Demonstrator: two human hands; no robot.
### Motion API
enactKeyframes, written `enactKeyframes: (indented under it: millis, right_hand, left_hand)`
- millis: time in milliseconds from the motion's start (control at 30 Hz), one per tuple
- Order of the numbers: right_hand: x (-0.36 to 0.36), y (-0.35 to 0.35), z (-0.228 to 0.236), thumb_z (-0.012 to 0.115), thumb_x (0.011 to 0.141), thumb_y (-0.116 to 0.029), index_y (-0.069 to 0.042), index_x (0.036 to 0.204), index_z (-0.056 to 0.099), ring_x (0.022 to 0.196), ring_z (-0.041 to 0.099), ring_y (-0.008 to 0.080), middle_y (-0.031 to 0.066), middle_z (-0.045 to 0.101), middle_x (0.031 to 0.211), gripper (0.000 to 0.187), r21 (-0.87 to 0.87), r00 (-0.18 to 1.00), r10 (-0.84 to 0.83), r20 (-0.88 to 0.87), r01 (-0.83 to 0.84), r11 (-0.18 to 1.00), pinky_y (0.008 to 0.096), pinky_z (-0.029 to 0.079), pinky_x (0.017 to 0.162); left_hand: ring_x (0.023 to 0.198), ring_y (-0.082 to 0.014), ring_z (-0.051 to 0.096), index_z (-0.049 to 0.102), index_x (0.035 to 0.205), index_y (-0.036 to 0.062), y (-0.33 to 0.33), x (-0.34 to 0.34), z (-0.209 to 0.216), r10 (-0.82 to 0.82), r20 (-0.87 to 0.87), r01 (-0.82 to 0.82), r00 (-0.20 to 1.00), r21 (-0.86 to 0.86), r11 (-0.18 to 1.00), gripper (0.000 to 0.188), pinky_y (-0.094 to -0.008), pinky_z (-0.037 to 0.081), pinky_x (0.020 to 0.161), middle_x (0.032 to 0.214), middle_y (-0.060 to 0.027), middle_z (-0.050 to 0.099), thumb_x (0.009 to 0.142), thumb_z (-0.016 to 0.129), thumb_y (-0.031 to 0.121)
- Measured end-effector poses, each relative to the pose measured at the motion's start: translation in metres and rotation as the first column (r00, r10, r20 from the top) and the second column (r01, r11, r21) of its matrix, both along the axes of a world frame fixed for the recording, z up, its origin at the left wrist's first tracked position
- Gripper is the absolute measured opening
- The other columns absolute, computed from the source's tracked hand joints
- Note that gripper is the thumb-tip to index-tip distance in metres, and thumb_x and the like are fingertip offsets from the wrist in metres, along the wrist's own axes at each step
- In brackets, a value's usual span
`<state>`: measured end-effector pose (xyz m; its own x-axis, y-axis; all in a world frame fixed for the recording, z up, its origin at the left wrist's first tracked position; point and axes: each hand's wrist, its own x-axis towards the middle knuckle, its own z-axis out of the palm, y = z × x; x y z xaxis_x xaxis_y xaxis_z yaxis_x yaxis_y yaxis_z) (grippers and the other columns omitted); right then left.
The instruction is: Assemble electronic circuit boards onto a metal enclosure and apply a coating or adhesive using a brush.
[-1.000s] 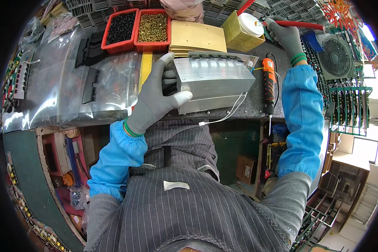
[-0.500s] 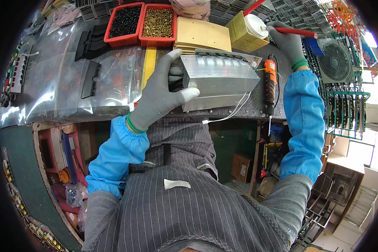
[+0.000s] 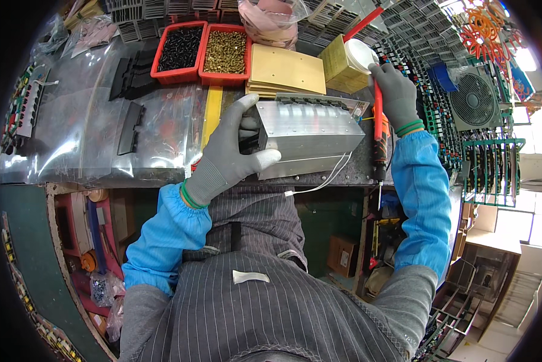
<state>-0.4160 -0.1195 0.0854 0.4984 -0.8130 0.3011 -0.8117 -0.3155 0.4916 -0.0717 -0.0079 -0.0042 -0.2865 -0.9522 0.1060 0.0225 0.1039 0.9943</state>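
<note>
A silver metal housing (image 3: 313,130), with a row of black parts along its top, rests tilted at the bench's front edge. Two white wires (image 3: 334,175) with a small plug hang from it. My left hand (image 3: 232,142), gloved in grey, is closed on the housing's left end, thumb at the front. To the right, my gloved right hand (image 3: 396,93) grips a slim red stick (image 3: 378,111), which points down. Its kind is unclear. Below it lies an orange and black electric screwdriver (image 3: 381,154), partly covered by the stick. A white round tub (image 3: 360,55) is just left of the hand.
Red bins hold black screws (image 3: 179,48) and brass-coloured screws (image 3: 225,51). Yellowish boards (image 3: 288,67) are stacked behind the housing, near a yellow box (image 3: 340,69) with another red stick (image 3: 364,24). Black plates (image 3: 130,128) lie left. A fan (image 3: 473,99) stands right.
My right hand has moved left and down, and the red stick has swung from nearly level to upright. The view has shifted slightly; my left hand keeps its hold on the housing.
</note>
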Motion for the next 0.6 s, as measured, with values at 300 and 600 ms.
enactKeyframes:
  millis: [300,600]
  right_hand:
    - [0.012,0.039,0.017,0.068,0.083,-0.011,-0.011,0.117,0.066,0.088,0.066,0.0186,0.0083,0.066,0.103,0.034,-0.117,0.759,0.171,0.629,-0.125,0.985,0.0299,0.053,0.075]
    - [0.074,0.11,0.059,0.06,0.094,-0.025,-0.002,0.107,0.064,0.068,0.058,0.0062,0.0032,0.065,0.08,0.027,0.302,-0.173,-0.414,0.894,-0.451,0.84,0.019,0.045,0.06]
  left_hand:
    - [0.116,-0.0239,0.052,0.028,0.148,0.0031,0.007,0.0,0.003,-0.039,-0.066,0.044,0.997,0.08,0.996,0.1,-0.038,0.043,0.101,0.122,-0.0132,0.053,0.069,0.082,0.032]
    - [0.114,-0.0225,0.053,0.029,0.148,0.0055,0.013,0.001,0.002,-0.048,-0.045,0.049,0.998,0.03,0.998,0.102,-0.0373,0.042,0.102,0.121,-0.0105,0.053,0.064,0.084,0.024]
